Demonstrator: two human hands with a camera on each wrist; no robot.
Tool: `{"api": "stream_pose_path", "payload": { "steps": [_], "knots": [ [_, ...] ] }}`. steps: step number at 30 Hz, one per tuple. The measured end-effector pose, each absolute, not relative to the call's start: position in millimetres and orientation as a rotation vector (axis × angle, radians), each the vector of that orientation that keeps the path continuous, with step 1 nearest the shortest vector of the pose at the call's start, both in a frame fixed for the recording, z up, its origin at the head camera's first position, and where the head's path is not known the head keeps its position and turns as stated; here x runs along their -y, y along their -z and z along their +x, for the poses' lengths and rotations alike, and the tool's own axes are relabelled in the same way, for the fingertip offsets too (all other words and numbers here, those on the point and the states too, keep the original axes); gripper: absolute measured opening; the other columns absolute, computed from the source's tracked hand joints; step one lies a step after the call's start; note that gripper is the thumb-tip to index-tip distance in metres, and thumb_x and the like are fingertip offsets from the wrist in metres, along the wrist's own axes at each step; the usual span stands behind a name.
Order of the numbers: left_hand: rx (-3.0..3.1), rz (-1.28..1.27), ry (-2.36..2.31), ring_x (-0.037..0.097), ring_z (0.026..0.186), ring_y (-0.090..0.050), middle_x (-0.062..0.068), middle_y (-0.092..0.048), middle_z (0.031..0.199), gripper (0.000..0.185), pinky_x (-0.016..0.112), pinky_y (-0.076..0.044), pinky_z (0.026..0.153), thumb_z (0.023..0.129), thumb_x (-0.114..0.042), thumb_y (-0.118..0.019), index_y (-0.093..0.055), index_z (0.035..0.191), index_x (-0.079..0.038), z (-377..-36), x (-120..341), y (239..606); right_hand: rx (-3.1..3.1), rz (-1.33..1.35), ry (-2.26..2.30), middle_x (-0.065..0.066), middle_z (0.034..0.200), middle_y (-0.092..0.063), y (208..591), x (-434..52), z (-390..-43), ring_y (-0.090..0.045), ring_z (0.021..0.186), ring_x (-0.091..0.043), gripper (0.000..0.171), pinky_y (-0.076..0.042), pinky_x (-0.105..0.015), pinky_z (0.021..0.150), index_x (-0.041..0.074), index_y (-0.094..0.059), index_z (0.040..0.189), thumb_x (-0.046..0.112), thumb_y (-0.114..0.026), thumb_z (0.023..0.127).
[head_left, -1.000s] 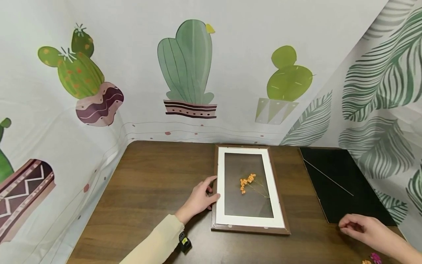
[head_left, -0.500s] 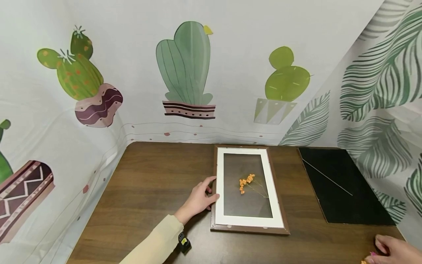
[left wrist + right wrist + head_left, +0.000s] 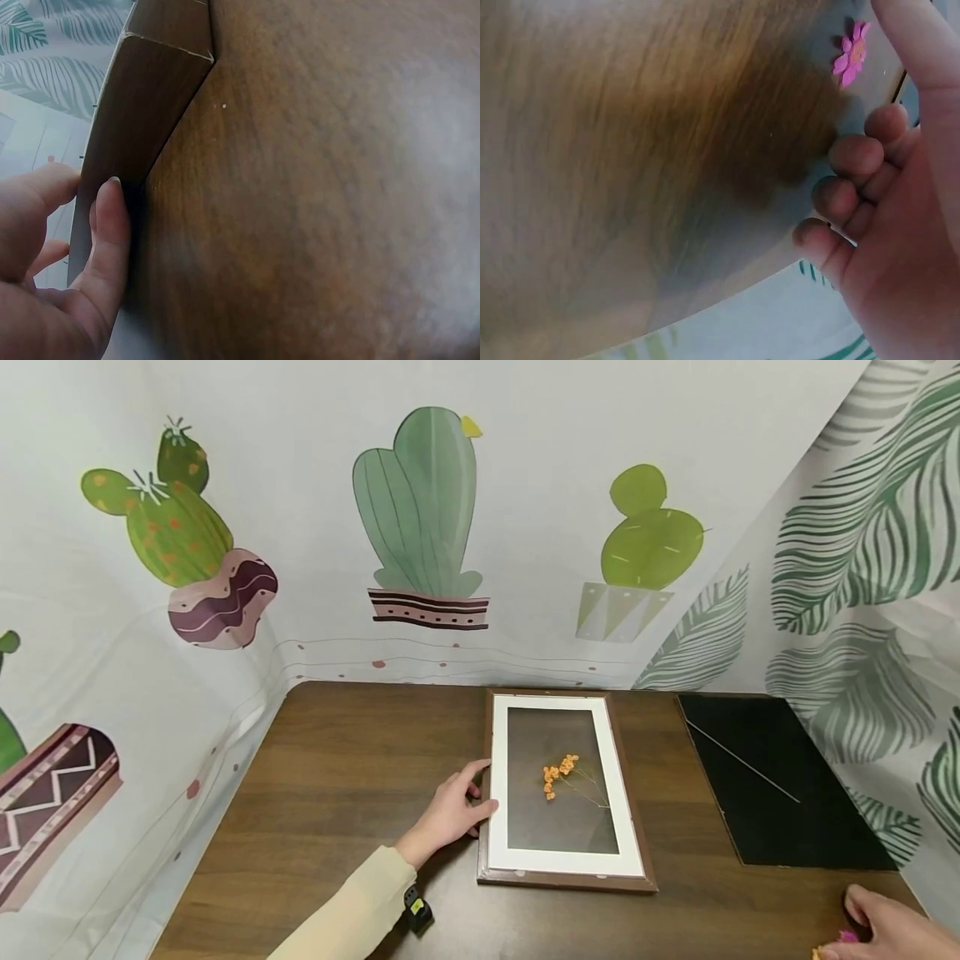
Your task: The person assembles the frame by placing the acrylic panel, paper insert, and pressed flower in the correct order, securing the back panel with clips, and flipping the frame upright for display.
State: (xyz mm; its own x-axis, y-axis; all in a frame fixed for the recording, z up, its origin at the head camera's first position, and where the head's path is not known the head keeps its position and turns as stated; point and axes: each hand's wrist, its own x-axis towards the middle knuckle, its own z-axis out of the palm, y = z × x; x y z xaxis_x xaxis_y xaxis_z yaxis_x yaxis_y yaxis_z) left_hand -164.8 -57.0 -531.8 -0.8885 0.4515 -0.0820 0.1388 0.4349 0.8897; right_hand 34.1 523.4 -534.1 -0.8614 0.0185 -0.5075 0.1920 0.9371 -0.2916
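Note:
My left hand (image 3: 447, 812) grips the left side of a brown picture frame (image 3: 649, 883) lying on the table. In the left wrist view, the thumb is over the frame's edge and the fingers touch its outer side wall (image 3: 142, 90). Inside the frame are a white mat (image 3: 558, 863) and a sprig of dried orange flowers (image 3: 558, 767) with thin stems. At the lower right, my right hand (image 3: 892, 927) hovers over the table with loosely bent fingers and holds nothing visible. A pink flower (image 3: 853, 54) lies near its thumb, and an orange flower (image 3: 817, 953) is partly cut off by the view.
A black backing board (image 3: 787, 827) lies on the right side of the wooden table (image 3: 360, 752), with a thin pale stick (image 3: 742, 760) across it. A cloth printed with cacti and leaves (image 3: 525, 527) hangs behind the table and along its sides.
My right hand has moved right and toward the front, from beside the black board to the pink and orange flowers. The left hand has stayed on the frame.

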Motion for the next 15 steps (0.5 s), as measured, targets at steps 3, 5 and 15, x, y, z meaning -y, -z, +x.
{"api": "stream_pose_path", "payload": {
  "steps": [3,5,15],
  "knots": [
    [-2.389,0.502,-1.422,0.011,0.053,-0.058,0.014,-0.05,0.102,0.066,0.029,-0.059,0.048,0.097,-0.013,-0.074,-0.044,0.156,-0.012,-164.8,57.9,531.7,-2.607,0.161,0.439,0.003,0.07,-0.032,534.4,-515.4,29.4,-0.033,0.06,-0.009,0.058,-0.023,-0.024,0.056,0.013,-0.035,0.08,0.049,-0.08,0.09],
    [-2.393,0.505,-1.421,0.011,0.052,-0.058,0.014,-0.051,0.102,0.065,0.029,-0.059,0.048,0.097,-0.012,-0.074,-0.044,0.155,-0.012,-164.8,57.8,532.2,-2.631,0.174,0.418,0.003,0.069,-0.032,534.0,-509.3,25.4,-0.034,0.059,-0.009,0.059,-0.024,-0.024,0.056,0.013,-0.035,0.079,0.049,-0.081,0.088],
    [-2.396,0.496,-1.421,0.011,0.053,-0.059,0.014,-0.051,0.102,0.065,0.029,-0.059,0.048,0.097,-0.013,-0.074,-0.045,0.155,-0.014,-164.9,56.2,531.6,-2.807,0.154,0.251,0.001,0.068,-0.036,525.2,-473.0,9.4,-0.04,0.064,-0.016,0.057,-0.032,-0.029,0.057,0.014,-0.043,0.079,0.06,-0.075,0.088]
  ]
}}
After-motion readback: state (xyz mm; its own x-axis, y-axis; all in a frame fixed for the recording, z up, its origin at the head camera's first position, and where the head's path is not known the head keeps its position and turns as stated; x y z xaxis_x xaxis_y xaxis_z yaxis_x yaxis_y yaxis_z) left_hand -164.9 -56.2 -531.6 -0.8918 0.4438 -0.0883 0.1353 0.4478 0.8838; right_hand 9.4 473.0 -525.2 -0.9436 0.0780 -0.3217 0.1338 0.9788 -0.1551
